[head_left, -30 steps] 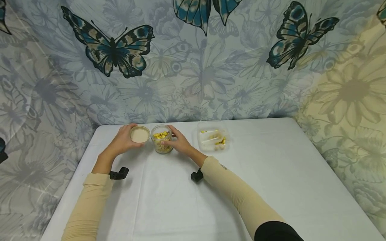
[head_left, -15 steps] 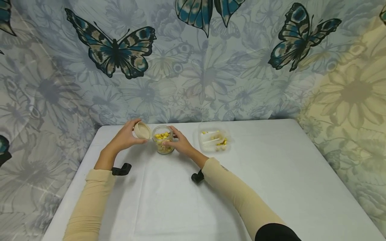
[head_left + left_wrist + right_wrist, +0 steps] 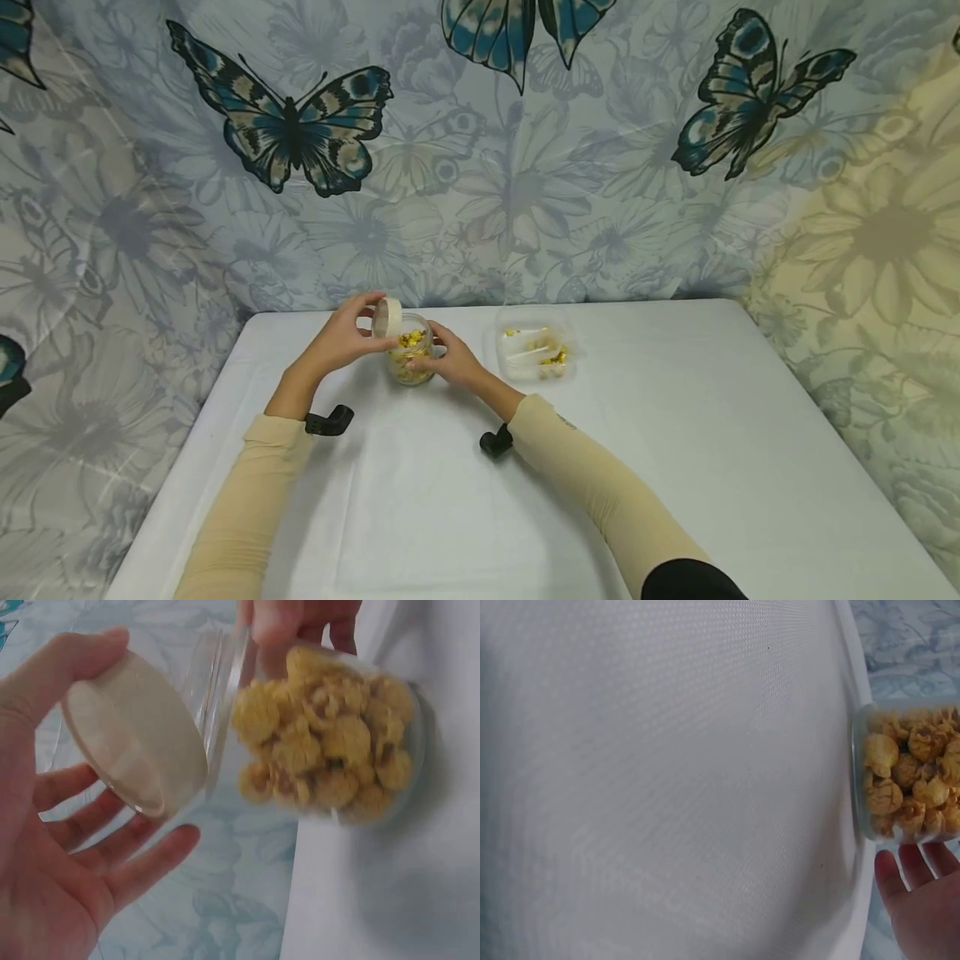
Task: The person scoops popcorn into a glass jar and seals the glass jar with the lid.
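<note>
A glass jar [image 3: 411, 372] stands upright near the table's far edge, filled with golden popcorn [image 3: 326, 742]. My left hand [image 3: 342, 337] pinches a round cream lid [image 3: 387, 317] by its rim between thumb and fingers. The lid is tilted steeply at the left of the jar's mouth; whether it touches the glass I cannot tell. From the right, my right hand [image 3: 459, 365] grips the jar, its thumb on the near side. In the right wrist view the jar's lower part shows, with fingers [image 3: 915, 866] against its side.
Right of the jar sits a clear plastic container [image 3: 517, 367] with some popcorn pieces and an unclear clear item in it. A white cloth covers the table [image 3: 675, 417]. Behind it hangs a butterfly-patterned backdrop [image 3: 525, 208].
My left hand has moved right with the lid, tipping it from facing up to nearly on edge at the jar's mouth. My right hand stays on the jar.
</note>
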`<state>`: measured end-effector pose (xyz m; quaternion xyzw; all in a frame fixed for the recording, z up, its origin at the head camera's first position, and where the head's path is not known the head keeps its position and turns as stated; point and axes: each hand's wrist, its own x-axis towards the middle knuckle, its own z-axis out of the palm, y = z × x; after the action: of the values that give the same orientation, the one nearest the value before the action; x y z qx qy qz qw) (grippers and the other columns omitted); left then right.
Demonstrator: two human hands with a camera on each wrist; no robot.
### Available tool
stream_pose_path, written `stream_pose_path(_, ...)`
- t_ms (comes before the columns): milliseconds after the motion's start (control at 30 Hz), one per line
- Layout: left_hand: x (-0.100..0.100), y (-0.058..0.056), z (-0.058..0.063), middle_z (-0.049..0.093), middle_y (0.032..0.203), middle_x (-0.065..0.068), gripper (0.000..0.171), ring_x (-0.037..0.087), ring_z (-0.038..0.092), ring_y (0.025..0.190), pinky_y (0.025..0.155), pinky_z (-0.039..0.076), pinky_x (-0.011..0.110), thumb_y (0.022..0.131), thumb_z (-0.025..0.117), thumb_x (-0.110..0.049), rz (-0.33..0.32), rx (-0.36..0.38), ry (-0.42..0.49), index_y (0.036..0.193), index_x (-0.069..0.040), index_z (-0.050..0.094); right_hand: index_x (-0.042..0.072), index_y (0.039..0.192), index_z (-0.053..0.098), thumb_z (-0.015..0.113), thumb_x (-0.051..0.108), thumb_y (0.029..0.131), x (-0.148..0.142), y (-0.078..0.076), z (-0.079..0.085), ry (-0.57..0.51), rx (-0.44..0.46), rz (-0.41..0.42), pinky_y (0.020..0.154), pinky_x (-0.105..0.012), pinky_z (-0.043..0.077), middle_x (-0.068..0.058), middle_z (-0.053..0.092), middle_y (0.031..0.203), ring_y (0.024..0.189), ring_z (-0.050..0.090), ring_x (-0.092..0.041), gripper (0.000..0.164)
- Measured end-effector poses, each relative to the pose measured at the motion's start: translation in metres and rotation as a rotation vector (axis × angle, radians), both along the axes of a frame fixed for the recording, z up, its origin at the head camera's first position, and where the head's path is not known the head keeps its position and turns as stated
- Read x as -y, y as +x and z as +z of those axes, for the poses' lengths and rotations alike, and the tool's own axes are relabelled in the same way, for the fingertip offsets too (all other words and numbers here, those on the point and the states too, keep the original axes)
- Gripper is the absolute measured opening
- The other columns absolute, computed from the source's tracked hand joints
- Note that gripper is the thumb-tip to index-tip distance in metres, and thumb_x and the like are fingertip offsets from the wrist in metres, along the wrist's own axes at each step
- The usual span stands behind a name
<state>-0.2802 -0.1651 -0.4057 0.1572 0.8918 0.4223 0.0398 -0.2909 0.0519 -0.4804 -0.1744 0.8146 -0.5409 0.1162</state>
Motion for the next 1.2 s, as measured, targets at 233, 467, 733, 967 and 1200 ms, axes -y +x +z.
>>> stream_pose_path(233, -0.016, -0.004, 0.003, 0.043, 0.147, 0.016, 0.086, 0.037, 0.048, 0.126, 0.096, 0.048, 0.057, 0.079, 0.08, -0.041, 0.004, -0.038, -0.157, 0.149, -0.011, 0.04, 0.026, 0.148, 0.038, 0.079, 0.027, 0.083, 0.0, 0.0, -0.002, -0.025, -0.019, 0.023, 0.104, -0.049, 0.043, 0.001, 0.051, 0.143, 0.129, 0.047, -0.025, 0.076)
stream_pose_path(467, -0.024, -0.007, 0.003, 0.044, 0.148, 0.016, 0.085, 0.039, 0.045, 0.132, 0.101, 0.043, 0.06, 0.077, 0.079, -0.048, 0.002, -0.052, -0.252, 0.145, -0.01, 0.046, 0.029, 0.148, 0.034, 0.079, 0.025, 0.083, 0.001, -0.001, -0.007, -0.041, -0.014, 0.036, 0.11, -0.049, 0.04, 0.0, 0.051, 0.141, 0.13, 0.048, -0.022, 0.078)
stream_pose_path(733, -0.032, -0.008, 0.006, 0.051, 0.141, 0.018, 0.081, 0.039, 0.049, 0.124, 0.094, 0.048, 0.057, 0.075, 0.08, -0.047, -0.009, -0.09, -0.347, 0.14, -0.007, 0.052, 0.027, 0.152, 0.029, 0.078, 0.026, 0.084, 0.003, -0.001, -0.006, 0.001, -0.04, 0.03, 0.111, -0.05, 0.039, -0.005, 0.051, 0.143, 0.131, 0.049, -0.025, 0.084)
stream_pose_path(967, -0.033, -0.009, 0.009, 0.047, 0.143, 0.02, 0.081, 0.042, 0.046, 0.127, 0.097, 0.045, 0.06, 0.076, 0.079, -0.045, -0.067, -0.1, -0.441, 0.142, -0.007, 0.05, 0.023, 0.153, 0.027, 0.078, 0.025, 0.084, 0.005, 0.0, -0.005, 0.026, -0.074, 0.027, 0.109, -0.049, 0.041, -0.008, 0.053, 0.141, 0.13, 0.051, -0.027, 0.085)
stream_pose_path(1200, -0.03, -0.01, 0.017, 0.041, 0.15, 0.02, 0.08, 0.041, 0.041, 0.133, 0.099, 0.045, 0.057, 0.082, 0.079, -0.021, -0.246, -0.032, -0.36, 0.149, -0.006, 0.039, 0.026, 0.152, 0.029, 0.078, 0.026, 0.083, 0.002, 0.001, -0.005, 0.026, -0.063, 0.016, 0.108, -0.049, 0.042, -0.006, 0.053, 0.142, 0.13, 0.051, -0.025, 0.084)
